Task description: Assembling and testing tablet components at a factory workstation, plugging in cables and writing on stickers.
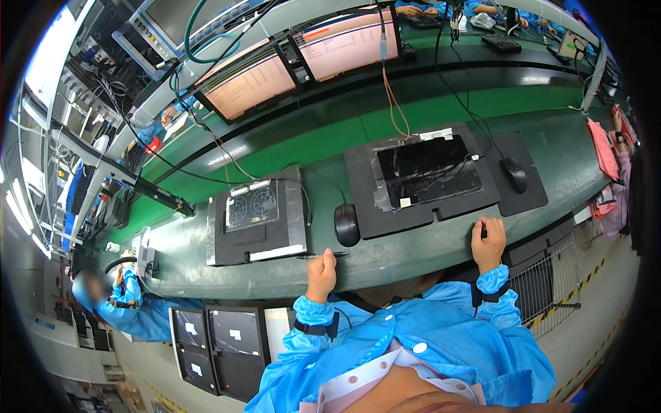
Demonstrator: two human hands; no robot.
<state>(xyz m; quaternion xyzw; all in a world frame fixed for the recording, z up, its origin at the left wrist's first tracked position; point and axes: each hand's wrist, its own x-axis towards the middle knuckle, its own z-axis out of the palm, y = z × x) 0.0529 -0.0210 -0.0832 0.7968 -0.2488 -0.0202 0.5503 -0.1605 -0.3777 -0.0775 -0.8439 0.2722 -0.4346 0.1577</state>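
My left hand (321,272) rests curled on the front edge of the green workbench (385,258), closed on a thin dark pen-like tool (336,255) that lies level along the edge. My right hand (488,242) is also on the bench edge, fingers closed around a small dark object (483,231) that I cannot identify. Between and beyond the hands lies a black fixture tray (365,206) holding an open dark device panel (430,171) with tape and thin wires. A black mouse (346,224) sits just beyond my left hand.
To the left, a second fixture (256,219) holds a part with two round fans. Another mouse (515,174) lies on a black mat at the right. Two monitors (303,63) and hanging cables stand behind. Another worker in blue (127,303) sits at left; dark panels (217,347) stand below.
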